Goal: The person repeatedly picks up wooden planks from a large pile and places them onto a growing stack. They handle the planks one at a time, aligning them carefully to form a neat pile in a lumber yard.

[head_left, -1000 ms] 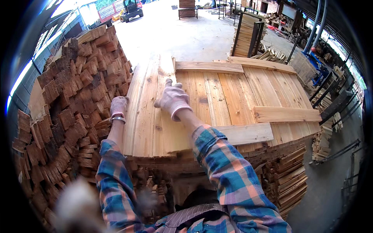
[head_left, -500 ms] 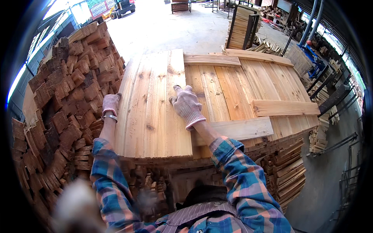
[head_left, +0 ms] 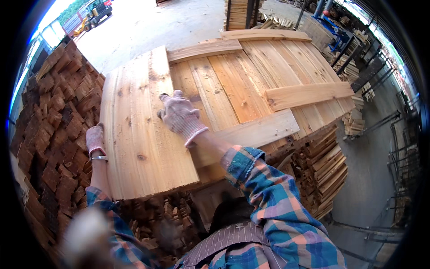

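A pale wooden panel [head_left: 136, 130] of several boards side by side lies over the left part of a wider layer of planks [head_left: 233, 89]. My left hand [head_left: 95, 138], in a knitted glove and with a metal band at the wrist, is closed around the panel's left edge; its fingertips are partly hidden. Close to the panel's right edge rests my right hand [head_left: 181, 116], also gloved, thumb and fingers apart on the wood. Loose battens lie across the planks: a pale one [head_left: 257, 132] right of my right forearm, another [head_left: 309, 95] beyond it, and one [head_left: 206, 50] along the far side.
At the left rises a tall heap of rough brown wood blocks [head_left: 53, 121]. Stacked wood strips [head_left: 320, 175] stand below the planks' right front edge. Black metal racks [head_left: 398, 170] and a blue machine [head_left: 336, 33] are at the right. Far left, a wheeled vehicle [head_left: 95, 15] stands outside.
The view has turned, so the panel and planks sit further left and more tilted. Both hands keep about the same places on the panel.
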`<action>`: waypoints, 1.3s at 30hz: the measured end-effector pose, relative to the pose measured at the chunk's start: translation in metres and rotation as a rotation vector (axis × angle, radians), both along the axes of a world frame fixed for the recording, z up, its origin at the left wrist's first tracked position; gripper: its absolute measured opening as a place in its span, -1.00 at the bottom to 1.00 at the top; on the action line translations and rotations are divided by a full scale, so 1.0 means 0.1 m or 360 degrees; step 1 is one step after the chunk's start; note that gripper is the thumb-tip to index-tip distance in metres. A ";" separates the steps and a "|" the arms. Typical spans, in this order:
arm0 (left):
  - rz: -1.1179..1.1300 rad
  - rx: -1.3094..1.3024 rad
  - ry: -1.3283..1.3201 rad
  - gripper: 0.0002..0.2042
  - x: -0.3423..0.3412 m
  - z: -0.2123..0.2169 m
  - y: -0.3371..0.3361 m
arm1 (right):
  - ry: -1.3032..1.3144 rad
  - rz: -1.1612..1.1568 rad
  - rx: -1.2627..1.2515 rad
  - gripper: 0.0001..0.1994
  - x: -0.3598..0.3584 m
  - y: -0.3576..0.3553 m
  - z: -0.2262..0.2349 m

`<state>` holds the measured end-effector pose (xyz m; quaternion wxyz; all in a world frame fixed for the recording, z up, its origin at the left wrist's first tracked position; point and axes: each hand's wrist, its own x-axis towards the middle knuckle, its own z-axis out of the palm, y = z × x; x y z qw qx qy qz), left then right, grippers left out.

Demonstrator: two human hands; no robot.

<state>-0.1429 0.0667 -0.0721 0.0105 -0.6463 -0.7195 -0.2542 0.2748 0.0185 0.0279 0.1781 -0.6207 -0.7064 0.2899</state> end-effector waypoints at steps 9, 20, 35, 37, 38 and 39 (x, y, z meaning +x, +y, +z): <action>0.0098 -0.0341 -0.1081 -0.62 0.17 0.14 0.14 | -0.0668 0.0225 0.0879 -0.73 -0.29 0.55 -0.95; -0.0322 -0.0453 -0.0918 -0.62 2.08 -0.15 0.32 | -0.0495 -0.0300 0.0780 -0.61 -0.49 0.35 -0.61; -0.0501 -0.0544 -0.0902 -0.69 3.05 -0.18 0.26 | -0.0087 -0.0061 0.0759 -0.59 -0.25 0.22 -0.69; -0.0527 -0.0535 -0.0903 -0.70 3.17 -0.17 0.24 | -0.0051 -0.0009 0.0773 -0.59 -0.21 0.20 -0.69; -0.0543 -0.0531 -0.0892 -0.70 3.23 -0.15 0.23 | -0.0030 0.0019 0.0768 -0.59 -0.18 0.17 -0.69; -0.0562 -0.0522 -0.0895 -0.71 3.31 -0.14 0.23 | -0.0007 0.0053 0.0774 -0.58 -0.15 0.14 -0.69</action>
